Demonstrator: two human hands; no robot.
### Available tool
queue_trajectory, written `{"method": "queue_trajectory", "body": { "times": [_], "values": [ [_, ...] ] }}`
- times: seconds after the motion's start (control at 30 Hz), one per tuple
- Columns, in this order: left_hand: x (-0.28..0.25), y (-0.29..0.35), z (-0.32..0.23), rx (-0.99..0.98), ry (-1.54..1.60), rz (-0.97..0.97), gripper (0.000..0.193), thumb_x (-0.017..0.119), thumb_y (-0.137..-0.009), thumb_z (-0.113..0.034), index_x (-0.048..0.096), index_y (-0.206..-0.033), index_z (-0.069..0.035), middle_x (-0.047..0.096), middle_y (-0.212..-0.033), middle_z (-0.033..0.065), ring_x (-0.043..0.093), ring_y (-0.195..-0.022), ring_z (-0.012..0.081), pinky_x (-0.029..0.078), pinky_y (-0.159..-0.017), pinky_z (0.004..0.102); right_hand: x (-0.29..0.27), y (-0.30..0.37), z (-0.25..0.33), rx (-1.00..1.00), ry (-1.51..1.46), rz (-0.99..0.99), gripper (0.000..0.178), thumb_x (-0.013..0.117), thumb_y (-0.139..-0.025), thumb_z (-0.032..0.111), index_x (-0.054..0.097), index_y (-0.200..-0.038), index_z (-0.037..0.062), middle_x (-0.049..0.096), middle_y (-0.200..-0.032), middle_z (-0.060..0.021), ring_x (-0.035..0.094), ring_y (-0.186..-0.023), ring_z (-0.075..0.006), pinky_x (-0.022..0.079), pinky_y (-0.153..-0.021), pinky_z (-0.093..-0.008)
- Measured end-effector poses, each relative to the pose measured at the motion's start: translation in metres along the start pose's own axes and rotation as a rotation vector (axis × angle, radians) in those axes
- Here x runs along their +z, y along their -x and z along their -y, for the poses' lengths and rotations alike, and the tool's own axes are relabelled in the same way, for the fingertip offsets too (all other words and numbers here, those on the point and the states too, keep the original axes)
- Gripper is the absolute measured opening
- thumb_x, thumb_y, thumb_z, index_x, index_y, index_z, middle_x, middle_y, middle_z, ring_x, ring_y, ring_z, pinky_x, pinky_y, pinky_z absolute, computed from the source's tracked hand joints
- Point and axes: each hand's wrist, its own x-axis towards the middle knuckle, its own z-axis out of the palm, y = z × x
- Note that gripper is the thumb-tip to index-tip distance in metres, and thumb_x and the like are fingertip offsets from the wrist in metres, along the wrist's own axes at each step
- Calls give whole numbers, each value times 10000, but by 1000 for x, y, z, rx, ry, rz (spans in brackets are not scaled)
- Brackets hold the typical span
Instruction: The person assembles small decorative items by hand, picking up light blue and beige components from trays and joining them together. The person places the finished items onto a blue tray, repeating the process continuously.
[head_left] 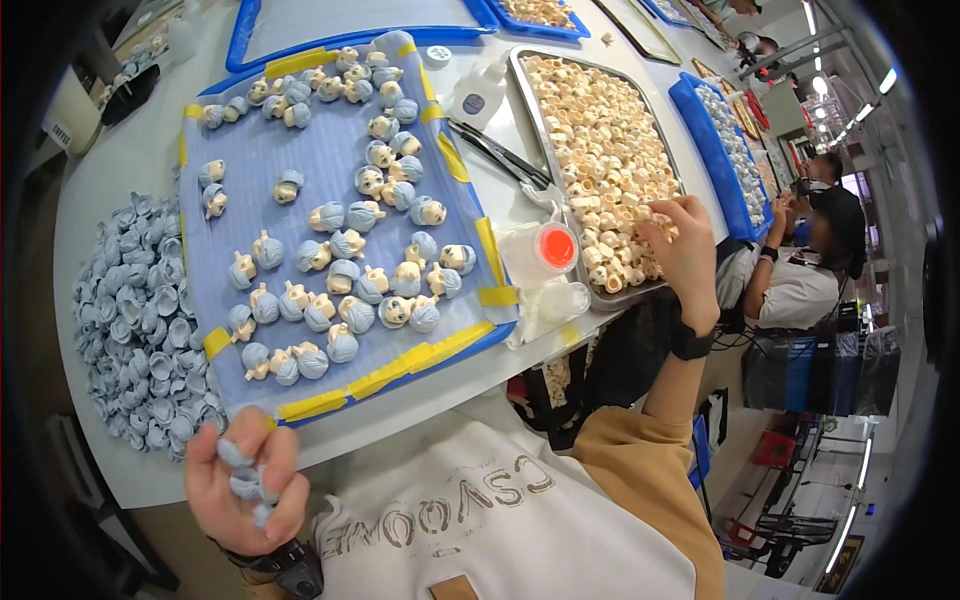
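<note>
My left hand (245, 485), palm up near the table's front left edge, is closed around several light-blue doll hair shells (240, 455). Beside it lies a large heap of similar blue hair shells (140, 320). My right hand (682, 255) reaches into the near right part of a metal tray (522, 85) filled with cream, hollow doll head parts (600, 140). Its fingers pinch at one of these cream parts, mostly hidden by the fingertips. Between my hands, small doll heads with blue hair (345, 275) lie scattered on a blue-lined tray (245, 150) edged with yellow tape.
Between the trays stand a cup with a red-orange top (556, 247), a white bottle (483, 95) and dark tweezers (505, 150). A blue bin (680, 95) of pale parts is farther right. A co-worker (810, 260) sits on the right.
</note>
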Motion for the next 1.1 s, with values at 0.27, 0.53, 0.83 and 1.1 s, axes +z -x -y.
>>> {"method": "queue_trajectory", "body": {
  "times": [0.27,0.53,0.83,1.1],
  "values": [
    [16,-25,29,80,-992,147,282,625,-863,-286,607,-881,-5,548,-775,90,482,-554,114,358,-495,222,-38,41,153,-572,-738,-175,217,685,-632,101,607,-823,37,565,-755,-75,565,-676,-222,445,-588,-305],
    [14,-34,40,362,-1288,125,311,688,-812,-316,592,-873,-27,577,-797,64,506,-678,147,386,-620,264,-30,50,214,-753,-870,1,231,634,-710,94,589,-925,24,562,-790,-68,563,-651,-184,409,-534,-261],
    [13,-39,43,393,-1279,179,292,618,-863,-310,609,-855,-17,577,-783,76,511,-667,147,393,-592,262,-27,54,206,-681,-973,90,245,651,-722,92,629,-950,6,628,-876,-119,595,-677,-208,427,-540,-255],
    [15,-27,45,352,-1032,-34,558,661,-818,-339,461,-1173,43,543,-826,87,500,-622,105,412,-593,240,-51,27,142,-203,-662,-158,329,662,-596,-97,652,-913,-14,651,-866,-118,627,-781,-231,486,-689,-300]
  ]
}}
